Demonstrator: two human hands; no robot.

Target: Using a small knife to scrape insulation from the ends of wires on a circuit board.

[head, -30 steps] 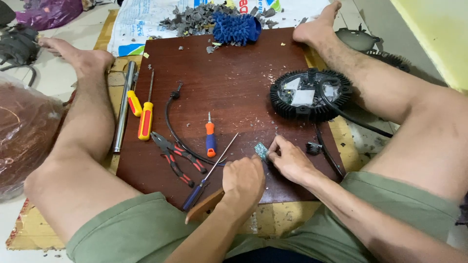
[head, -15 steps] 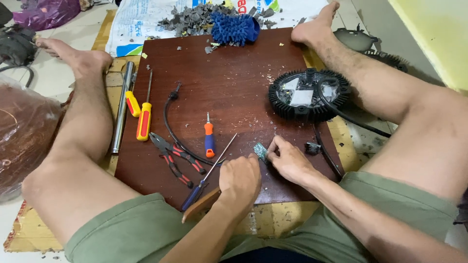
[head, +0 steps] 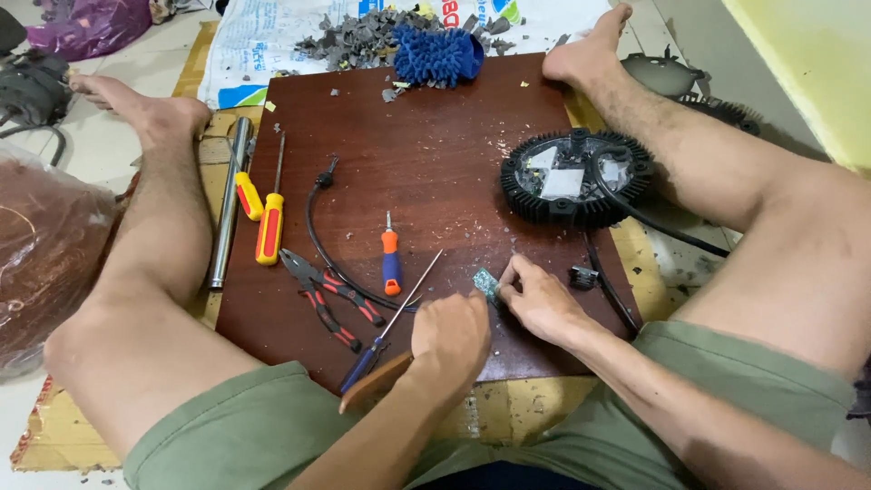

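Observation:
I sit on the floor with my legs around a dark brown board point(head: 435, 136). My right hand point(head: 544, 304) pinches a small green circuit piece point(head: 487, 284) against the board near its front edge. My left hand point(head: 451, 336) is closed around a wooden-handled tool point(head: 376, 383). The handle sticks out behind my wrist, and the working end is hidden under my fingers, next to the green piece. A blue-handled screwdriver point(head: 374, 352) with a long thin shaft lies just left of that hand.
On the board lie an orange screwdriver point(head: 390, 261), red-and-black pliers point(head: 331, 295), a black cable point(head: 318, 227) and a round black finned lamp housing point(head: 576, 177). At the left edge are two yellow-and-red screwdrivers point(head: 269, 225) and a metal tube point(head: 227, 204). A blue mitt point(head: 435, 54) and grey scrap point(head: 349, 38) sit at the far edge.
Both hands stay on the green piece with only small shifts of the fingers. Nothing else on the board has moved.

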